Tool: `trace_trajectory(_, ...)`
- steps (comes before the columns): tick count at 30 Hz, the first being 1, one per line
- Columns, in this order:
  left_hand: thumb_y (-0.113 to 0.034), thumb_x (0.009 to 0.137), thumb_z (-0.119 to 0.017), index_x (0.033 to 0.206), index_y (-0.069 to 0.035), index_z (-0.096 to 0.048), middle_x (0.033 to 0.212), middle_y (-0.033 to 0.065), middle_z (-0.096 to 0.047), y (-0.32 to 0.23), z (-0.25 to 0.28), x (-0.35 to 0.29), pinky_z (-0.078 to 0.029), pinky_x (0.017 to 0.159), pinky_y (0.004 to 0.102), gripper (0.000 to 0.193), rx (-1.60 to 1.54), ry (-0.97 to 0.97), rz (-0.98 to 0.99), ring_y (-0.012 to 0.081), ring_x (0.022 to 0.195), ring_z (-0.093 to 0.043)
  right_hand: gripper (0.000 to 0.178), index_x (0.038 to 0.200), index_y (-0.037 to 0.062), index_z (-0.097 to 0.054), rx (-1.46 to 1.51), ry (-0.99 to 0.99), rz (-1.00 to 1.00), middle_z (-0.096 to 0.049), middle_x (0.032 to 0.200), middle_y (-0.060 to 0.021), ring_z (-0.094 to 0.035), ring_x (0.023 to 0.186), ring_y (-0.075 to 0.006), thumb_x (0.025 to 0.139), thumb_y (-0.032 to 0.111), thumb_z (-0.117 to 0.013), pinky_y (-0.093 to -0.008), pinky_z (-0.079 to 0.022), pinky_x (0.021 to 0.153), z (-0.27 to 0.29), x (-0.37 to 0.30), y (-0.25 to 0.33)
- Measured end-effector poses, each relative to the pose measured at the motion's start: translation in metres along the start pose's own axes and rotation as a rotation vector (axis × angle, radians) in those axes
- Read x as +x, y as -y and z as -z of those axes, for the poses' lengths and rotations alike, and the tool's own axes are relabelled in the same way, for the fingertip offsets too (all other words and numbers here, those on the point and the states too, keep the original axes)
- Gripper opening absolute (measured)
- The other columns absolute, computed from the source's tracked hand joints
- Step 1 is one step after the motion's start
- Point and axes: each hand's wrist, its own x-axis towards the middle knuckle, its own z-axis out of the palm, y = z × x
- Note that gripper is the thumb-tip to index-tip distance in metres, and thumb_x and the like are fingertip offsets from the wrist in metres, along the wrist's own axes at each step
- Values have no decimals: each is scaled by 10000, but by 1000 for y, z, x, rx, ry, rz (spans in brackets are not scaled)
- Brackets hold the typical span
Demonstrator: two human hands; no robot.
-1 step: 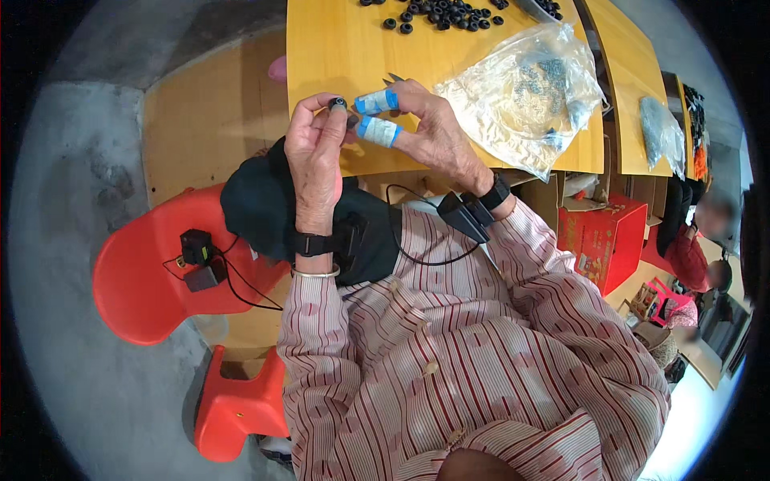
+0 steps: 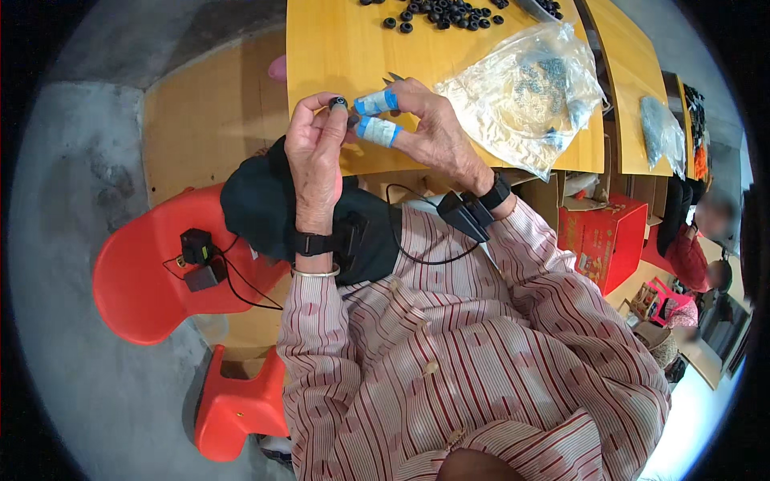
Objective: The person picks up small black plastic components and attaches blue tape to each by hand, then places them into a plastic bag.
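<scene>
My left hand point(image 2: 315, 156) is raised over the near edge of the yellow table, thumb and fingers pinched around a small round black ring-shaped part point(image 2: 338, 103). Close against it comes my right hand point(image 2: 437, 132), its thumb and forefinger wrapped in blue and pale tape. Those two taped fingertips point at the left hand's fingers, with a small dark bit between them that is too small to name. Behind the right hand the pointed tips of a metal tool point(image 2: 392, 78) stick out on the table; the remainder is hidden.
Several loose black ring parts point(image 2: 449, 14) lie at the table's far side. A clear plastic bag point(image 2: 525, 92) with small dark pieces lies to the right. A red box point(image 2: 603, 240) stands under the table, a red chair point(image 2: 152, 264) at left. People sit far right.
</scene>
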Motion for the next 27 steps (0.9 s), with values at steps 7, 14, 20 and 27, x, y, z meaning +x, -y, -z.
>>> trace_trajectory(7, -89, 895, -569, 1079, -33, -521, 901, 26, -591, 6, 2, 2, -436, 680, 215, 198, 81, 33, -41, 80, 764, -537, 254, 950, 50, -664, -141, 60, 35, -621, 810, -76, -531, 745, -226, 728, 148, -738, -328, -445, 669, 11, 1, -3)
trace_trajectory(14, -61, 893, -562, 1074, -27, -525, 911, 18, -583, 7, 3, 2, -443, 699, 211, 188, 94, 91, -60, 78, 796, -536, 212, 827, 35, -659, -115, 21, 33, -620, 756, -100, -558, 723, -256, 730, 208, -733, -353, -453, 634, 10, 0, 2)
trace_trajectory(20, -43, 881, -571, 1045, -6, -526, 878, 14, -564, 5, -1, 2, -428, 699, 198, 174, 74, 65, -38, 64, 777, -515, 184, 835, 42, -664, -121, -45, -5, -627, 771, -104, -566, 737, -258, 742, 192, -717, -352, -462, 634, 4, -6, 2)
trace_trajectory(27, -103, 868, -612, 1055, 10, -537, 926, 38, -576, 2, 1, -1, -440, 764, 228, 231, 62, 109, 42, 100, 830, -541, 204, 957, 43, -675, 147, -49, -173, -651, 799, -74, -596, 760, -151, 800, 172, -680, -286, -484, 675, 17, -6, -8)
